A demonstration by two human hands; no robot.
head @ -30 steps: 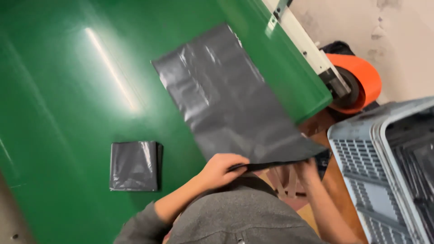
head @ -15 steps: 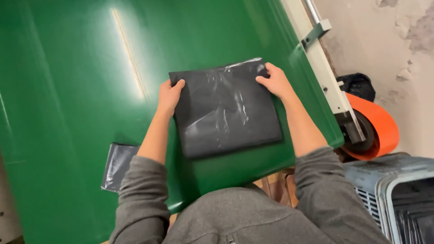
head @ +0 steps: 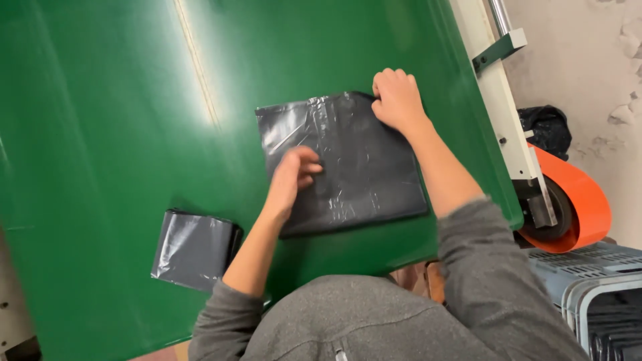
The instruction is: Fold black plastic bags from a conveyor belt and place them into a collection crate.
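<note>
A: Where does the folded dark grey plastic bag lie?

B: Flat on the glossy green table surface, near its front edge.

A: State of the right hand?

B: Curled into a fist, gripping the bag's far right corner.

A: And the left hand?

B: Loosely open, fingers pressing on the bag's middle left.

A: Other items?

B: A smaller folded dark plastic packet lies left of the forearm; an orange roller stands right of the table.
</note>
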